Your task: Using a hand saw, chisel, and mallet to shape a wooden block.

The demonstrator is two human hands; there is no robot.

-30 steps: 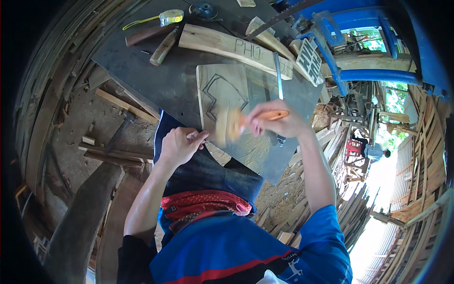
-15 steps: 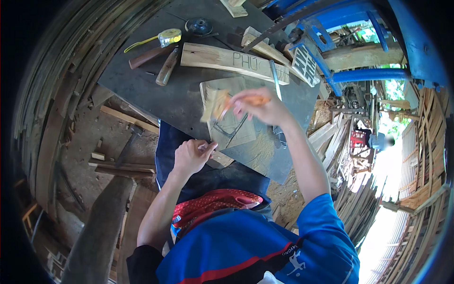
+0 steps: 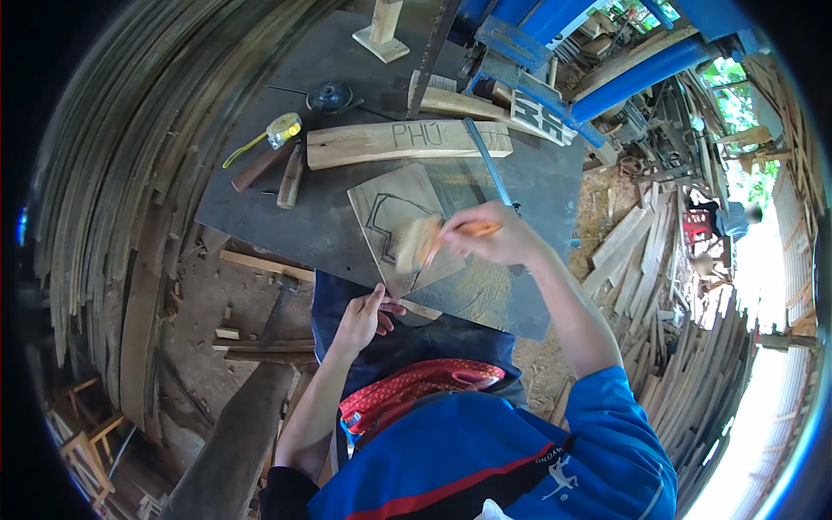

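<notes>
My right hand [image 3: 485,234] grips an orange-handled brush [image 3: 416,244], its pale bristles over a square board [image 3: 368,192] with a dark drawn angular outline. My left hand [image 3: 364,321] holds that board's lower corner, thumb on top. The board lies at an angle on the dark workbench [image 3: 243,217], with pale dust to its right. Beyond it lies a long plank [image 3: 347,146] with pencilled lettering, with a steel ruler [image 3: 485,160] across its right end.
Tape measure [image 3: 283,130], two wooden-handled tools [image 3: 289,182], black disc tool [image 3: 328,95] on the bench. Blue machinery [image 3: 641,78] and saw blade [image 3: 429,61] stand beyond. Stacked timber [image 3: 113,173] lines the left. A seated person [image 3: 732,221] is on a red chair at far right.
The brush in my right hand has swept up across the board, then back down. The board is now tilted, and my left hand has moved with its corner. The view has shifted.
</notes>
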